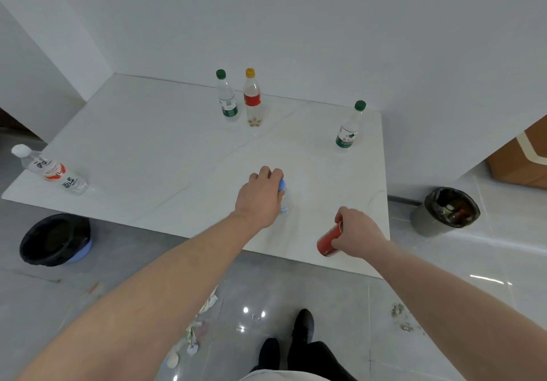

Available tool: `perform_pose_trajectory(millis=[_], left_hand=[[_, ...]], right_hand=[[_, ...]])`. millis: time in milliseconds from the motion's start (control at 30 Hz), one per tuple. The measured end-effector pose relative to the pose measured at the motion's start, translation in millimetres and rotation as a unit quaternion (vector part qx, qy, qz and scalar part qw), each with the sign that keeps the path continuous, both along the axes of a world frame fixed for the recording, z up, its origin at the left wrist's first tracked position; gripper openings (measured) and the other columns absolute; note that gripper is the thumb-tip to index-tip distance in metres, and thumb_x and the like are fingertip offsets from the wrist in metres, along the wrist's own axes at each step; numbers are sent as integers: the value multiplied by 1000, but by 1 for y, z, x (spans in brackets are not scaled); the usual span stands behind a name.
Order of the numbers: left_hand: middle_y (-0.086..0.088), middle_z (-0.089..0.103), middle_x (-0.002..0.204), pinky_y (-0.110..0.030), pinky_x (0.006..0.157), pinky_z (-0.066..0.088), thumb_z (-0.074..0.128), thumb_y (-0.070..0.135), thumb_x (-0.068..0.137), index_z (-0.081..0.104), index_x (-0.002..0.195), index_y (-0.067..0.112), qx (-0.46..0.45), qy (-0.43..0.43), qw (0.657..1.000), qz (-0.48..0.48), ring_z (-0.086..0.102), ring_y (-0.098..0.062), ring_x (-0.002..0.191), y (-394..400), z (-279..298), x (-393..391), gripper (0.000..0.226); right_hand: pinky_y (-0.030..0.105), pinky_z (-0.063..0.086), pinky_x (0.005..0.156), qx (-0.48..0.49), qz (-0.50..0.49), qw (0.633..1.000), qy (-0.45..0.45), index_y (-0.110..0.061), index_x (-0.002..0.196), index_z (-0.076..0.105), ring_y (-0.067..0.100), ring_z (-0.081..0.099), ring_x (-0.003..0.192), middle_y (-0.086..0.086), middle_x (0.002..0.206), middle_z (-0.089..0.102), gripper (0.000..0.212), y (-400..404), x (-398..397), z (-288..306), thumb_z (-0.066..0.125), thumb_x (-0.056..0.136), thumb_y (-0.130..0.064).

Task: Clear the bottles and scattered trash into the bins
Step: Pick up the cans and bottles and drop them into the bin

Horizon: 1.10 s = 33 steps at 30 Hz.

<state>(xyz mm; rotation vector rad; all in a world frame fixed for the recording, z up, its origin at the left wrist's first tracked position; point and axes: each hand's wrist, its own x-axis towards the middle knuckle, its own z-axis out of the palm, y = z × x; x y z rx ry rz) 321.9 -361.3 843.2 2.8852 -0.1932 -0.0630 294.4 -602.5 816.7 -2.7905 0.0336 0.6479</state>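
Fingers [268, 173] around blue-capped bottle [282, 195], bottles [252, 96] behind

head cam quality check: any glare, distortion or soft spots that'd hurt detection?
Head view: light is even and flat, shadows faint; specular glare spots on the glossy floor tiles; wide-angle bending curves the table edges and stretches the forearms; floor litter and the clear bottle under the left hand look soft; right hand with the red can reads clearly.
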Motion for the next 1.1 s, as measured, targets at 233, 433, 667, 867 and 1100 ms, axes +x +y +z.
perform_pose_trajectory(millis=[233, 433, 667, 867, 1100], left_hand=[[-2, 46, 128, -39, 71, 48, 48, 22, 101, 47, 135, 23, -39, 5, 999, -23, 50, -28, 99, -7, 4, -41, 35], [-1, 47, 127, -43, 74, 53, 48, 19, 100, 49, 138, 25, -75, -18, 996, -32, 52, -28, 100, -34, 10, -70, 39], [0, 47, 126, -42, 74, 53, 49, 17, 98, 49, 138, 25, -95, -41, 994, -19, 52, -27, 99, -106, 9, -96, 41], [-4, 49, 127, -44, 78, 53, 50, 20, 98, 51, 139, 25, -107, -69, 992, 15, 55, -30, 100, -202, 11, -112, 41], [-4, 50, 126, -44, 82, 51, 53, 17, 97, 52, 138, 25, -102, -72, 992, 34, 57, -31, 97, -288, 18, -122, 42]], right_hand=[[33, 49, 85, 12, -13, 999, -32, -24, 120, 56, 22, 50, 106, 0, 117, 49, 50, -17, -52, -5, 71, 73, -22], [39, 54, 91, 15, -15, 999, -30, -23, 127, 56, 24, 50, 110, 1, 123, 46, 55, -51, -73, -5, 71, 74, -23], [38, 52, 92, 48, -3, 998, -41, -23, 133, 51, 24, 51, 115, 1, 128, 49, 65, -113, -96, -7, 71, 71, -20], [36, 52, 91, 61, 26, 996, -60, -23, 133, 51, 21, 53, 114, -1, 129, 52, 65, -207, -118, -17, 75, 72, -21], [32, 49, 86, 51, 29, 997, -56, -26, 132, 49, 20, 54, 111, -3, 126, 55, 66, -303, -129, -16, 79, 74, -25]])
